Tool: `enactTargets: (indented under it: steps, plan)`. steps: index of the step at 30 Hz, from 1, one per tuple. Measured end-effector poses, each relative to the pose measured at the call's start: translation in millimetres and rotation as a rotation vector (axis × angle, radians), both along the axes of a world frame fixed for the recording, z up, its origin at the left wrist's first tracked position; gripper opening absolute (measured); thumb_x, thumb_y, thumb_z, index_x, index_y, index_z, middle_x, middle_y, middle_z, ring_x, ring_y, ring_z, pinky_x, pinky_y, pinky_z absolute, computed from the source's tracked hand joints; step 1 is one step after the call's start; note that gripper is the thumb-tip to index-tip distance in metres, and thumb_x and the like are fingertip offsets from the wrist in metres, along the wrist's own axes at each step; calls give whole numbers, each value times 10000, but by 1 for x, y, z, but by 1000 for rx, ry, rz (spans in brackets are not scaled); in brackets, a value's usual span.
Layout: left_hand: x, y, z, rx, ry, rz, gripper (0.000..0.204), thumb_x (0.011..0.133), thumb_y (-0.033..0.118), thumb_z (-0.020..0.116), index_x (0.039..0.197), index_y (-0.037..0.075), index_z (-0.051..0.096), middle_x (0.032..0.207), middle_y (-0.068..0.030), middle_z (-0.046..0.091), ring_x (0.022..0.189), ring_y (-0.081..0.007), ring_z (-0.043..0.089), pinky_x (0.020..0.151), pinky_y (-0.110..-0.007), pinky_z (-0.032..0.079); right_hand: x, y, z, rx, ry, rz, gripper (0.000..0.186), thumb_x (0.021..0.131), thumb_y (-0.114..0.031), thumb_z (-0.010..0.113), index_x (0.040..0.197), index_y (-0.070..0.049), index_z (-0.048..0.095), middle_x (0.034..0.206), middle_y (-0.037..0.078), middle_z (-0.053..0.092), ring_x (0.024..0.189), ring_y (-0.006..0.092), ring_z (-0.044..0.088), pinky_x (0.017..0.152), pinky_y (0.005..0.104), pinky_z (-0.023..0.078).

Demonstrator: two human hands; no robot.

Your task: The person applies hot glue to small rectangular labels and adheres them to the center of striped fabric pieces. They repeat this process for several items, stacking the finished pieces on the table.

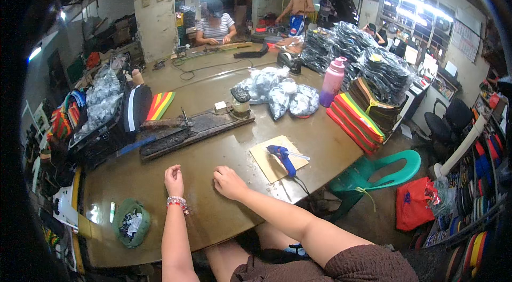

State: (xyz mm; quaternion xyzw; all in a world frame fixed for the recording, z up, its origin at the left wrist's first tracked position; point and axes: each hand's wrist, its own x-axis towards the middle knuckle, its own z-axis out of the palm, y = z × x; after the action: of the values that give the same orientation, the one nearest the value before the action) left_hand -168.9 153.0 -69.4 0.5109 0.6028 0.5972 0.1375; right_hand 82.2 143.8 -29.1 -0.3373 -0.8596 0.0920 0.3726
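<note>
Blue plastic glue gun [284,159] lies on a square tan board [263,166] near the loosely curled right hand [229,182]; the left hand [174,180] curls likewise; whether either grips anything, I cannot tell.

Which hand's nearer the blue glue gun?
Right. The right hand is left of the blue glue gun and slightly lower in view; the left hand is farther left.

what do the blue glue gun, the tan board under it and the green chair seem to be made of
Glue gun: probably hard plastic, from its solid-coloured, moulded-looking body; finish unclear. Board: wood or stiff card, by its flat, matte tan face; can't tell which. Chair: likely moulded plastic, slightly shiny, with smooth curves.
</note>
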Motion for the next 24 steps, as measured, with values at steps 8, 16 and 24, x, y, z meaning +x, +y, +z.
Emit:
enactTargets:
  steps: [8, 16, 24]
  plan:
    - [5, -6, 6, 51, 14, 53, 101, 851, 49, 613, 907, 54, 698, 944, -112, 638, 854, -227, 645, 770, -323, 530, -8, 5, 4, 49, -103, -22, 147, 783, -128, 616, 876, -28, 559, 970, 177, 568, 979, 358, 540, 834, 467, 449]
    - [15, -12, 28, -89, -4, 50, 113, 841, 70, 597, 866, 41, 703, 872, -117, 647, 796, -237, 647, 738, -340, 528, -13, 1, 8, 15, -164, -42, 168, 797, -155, 628, 905, -43, 564, 987, 159, 542, 979, 349, 514, 850, 457, 427]
    - [16, -8, 35, -112, 36, 140, 114, 859, 88, 588, 907, 46, 683, 873, -125, 658, 761, -232, 645, 718, -347, 530, -17, -1, 8, 45, -254, -68, 185, 828, -147, 594, 966, -32, 547, 1028, 166, 534, 1013, 348, 505, 875, 457, 416]
